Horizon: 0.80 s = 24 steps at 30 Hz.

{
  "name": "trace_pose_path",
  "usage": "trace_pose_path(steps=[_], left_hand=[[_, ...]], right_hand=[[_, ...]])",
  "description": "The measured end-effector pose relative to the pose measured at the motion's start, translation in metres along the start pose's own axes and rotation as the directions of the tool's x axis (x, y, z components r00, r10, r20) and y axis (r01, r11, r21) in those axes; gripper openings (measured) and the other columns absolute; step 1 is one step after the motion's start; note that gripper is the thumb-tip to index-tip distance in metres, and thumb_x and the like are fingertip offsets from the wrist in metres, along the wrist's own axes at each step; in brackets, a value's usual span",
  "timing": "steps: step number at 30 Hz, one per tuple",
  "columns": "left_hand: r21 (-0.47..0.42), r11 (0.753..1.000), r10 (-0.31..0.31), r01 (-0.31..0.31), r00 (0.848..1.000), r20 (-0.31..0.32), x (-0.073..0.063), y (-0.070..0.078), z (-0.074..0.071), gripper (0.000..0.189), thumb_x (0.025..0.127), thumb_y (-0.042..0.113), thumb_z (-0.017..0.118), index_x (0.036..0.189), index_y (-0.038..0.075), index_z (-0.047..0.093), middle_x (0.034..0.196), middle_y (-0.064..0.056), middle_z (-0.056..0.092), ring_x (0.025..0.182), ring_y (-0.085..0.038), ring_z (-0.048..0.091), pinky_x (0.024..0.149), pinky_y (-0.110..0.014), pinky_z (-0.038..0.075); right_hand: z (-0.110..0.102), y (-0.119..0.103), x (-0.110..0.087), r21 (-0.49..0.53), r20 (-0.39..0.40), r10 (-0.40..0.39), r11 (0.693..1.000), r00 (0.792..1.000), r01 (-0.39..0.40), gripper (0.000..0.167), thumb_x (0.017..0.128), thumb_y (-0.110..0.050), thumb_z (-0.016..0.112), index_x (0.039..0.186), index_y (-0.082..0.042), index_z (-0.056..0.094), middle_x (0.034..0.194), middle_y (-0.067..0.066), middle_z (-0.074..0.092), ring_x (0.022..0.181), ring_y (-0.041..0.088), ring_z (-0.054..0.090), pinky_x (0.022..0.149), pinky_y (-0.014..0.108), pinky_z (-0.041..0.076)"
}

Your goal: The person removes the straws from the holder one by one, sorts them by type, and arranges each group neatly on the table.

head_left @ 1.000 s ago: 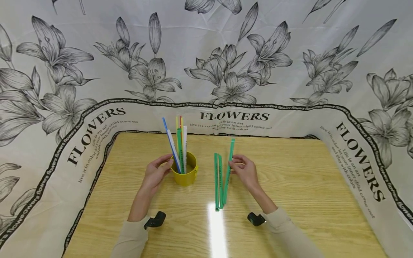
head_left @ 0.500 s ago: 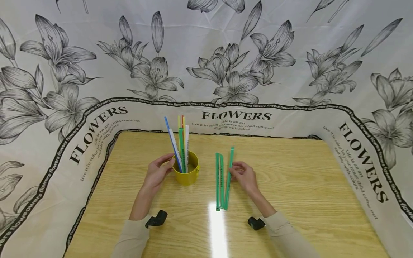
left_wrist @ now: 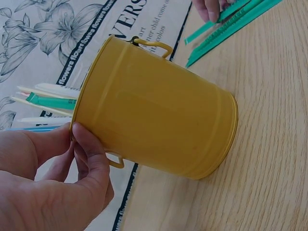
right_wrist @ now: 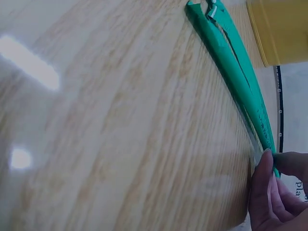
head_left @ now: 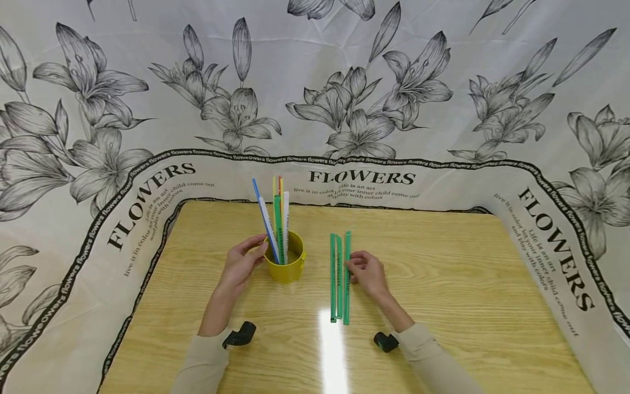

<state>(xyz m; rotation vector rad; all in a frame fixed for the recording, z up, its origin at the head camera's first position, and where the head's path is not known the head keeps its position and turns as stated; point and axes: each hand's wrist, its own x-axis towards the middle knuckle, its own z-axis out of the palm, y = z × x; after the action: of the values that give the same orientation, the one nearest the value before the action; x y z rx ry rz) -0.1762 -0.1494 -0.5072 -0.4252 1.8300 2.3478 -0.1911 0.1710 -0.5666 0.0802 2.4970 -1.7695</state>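
Note:
A small yellow bucket with side handles stands on the table, left of the middle. My left hand pinches its rim between thumb and fingers, shown closely in the left wrist view. Blue, white, green, yellow and red straws lean inside it, among them a blue straw at the left and a green-wrapped straw. To the right lie three green-wrapped straws side by side. My right hand pinches the rightmost green-wrapped straw near its upper half, low at the table. The other two, a left straw and a middle straw, lie untouched.
The wooden table is bordered on the back and sides by a white floral cloth. A bright light reflection falls on the front of the tabletop. Black wrist cameras sit at both cuffs.
My right hand has brought its green-wrapped straw left and toward me, from a slant to nearly parallel beside the other two. My left hand stays at the bucket's rim.

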Motion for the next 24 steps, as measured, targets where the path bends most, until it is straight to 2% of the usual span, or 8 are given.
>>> trace_pose_path(steps=[10, 18, 21, 24], left_hand=[[0.005, 1.0, -0.01, 0.01, 1.0, 0.002, -0.001, 0.001, 0.0, 0.038, 0.103, 0.006, 0.063, 0.14, -0.002, 0.06, 0.136, -0.012, 0.053, 0.092, -0.012, 0.06, 0.082, -0.024, 0.055], [0.004, 1.0, -0.015, 0.015, 1.0, 0.003, -0.001, 0.0, 0.001, 0.038, 0.103, 0.006, 0.063, 0.14, -0.002, 0.06, 0.137, -0.012, 0.053, 0.095, -0.014, 0.061, 0.083, -0.024, 0.055], [0.006, 1.0, -0.017, 0.017, 1.0, 0.003, 0.0, 0.0, 0.001, 0.038, 0.103, 0.006, 0.063, 0.14, -0.002, 0.06, 0.137, -0.012, 0.053, 0.096, -0.014, 0.061, 0.083, -0.024, 0.055], [0.007, 1.0, -0.019, 0.019, 1.0, 0.003, 0.0, 0.0, 0.0, 0.038, 0.103, 0.006, 0.063, 0.14, -0.002, 0.06, 0.137, -0.012, 0.052, 0.096, -0.014, 0.061, 0.083, -0.024, 0.055]], right_hand=[[0.003, -0.003, 0.002, -0.104, 0.004, -0.033, 0.994, 0.999, 0.033, 0.023, 0.094, 0.002, 0.07, 0.115, 0.009, 0.065, 0.099, 0.019, 0.068, 0.076, 0.023, 0.068, 0.057, 0.029, 0.06], [0.002, -0.003, 0.003, -0.121, 0.009, -0.047, 0.992, 0.999, 0.048, 0.022, 0.096, 0.001, 0.069, 0.115, 0.009, 0.064, 0.099, 0.018, 0.065, 0.075, 0.022, 0.067, 0.057, 0.029, 0.06], [0.001, -0.006, 0.003, -0.153, -0.002, -0.084, 0.985, 0.996, 0.083, 0.02, 0.098, -0.002, 0.067, 0.115, 0.008, 0.065, 0.099, 0.018, 0.067, 0.077, 0.023, 0.067, 0.058, 0.028, 0.058], [0.0, -0.013, 0.005, -0.202, -0.017, -0.126, 0.972, 0.992, 0.12, 0.018, 0.1, -0.006, 0.066, 0.114, 0.005, 0.066, 0.101, 0.017, 0.069, 0.083, 0.026, 0.068, 0.065, 0.028, 0.057]])
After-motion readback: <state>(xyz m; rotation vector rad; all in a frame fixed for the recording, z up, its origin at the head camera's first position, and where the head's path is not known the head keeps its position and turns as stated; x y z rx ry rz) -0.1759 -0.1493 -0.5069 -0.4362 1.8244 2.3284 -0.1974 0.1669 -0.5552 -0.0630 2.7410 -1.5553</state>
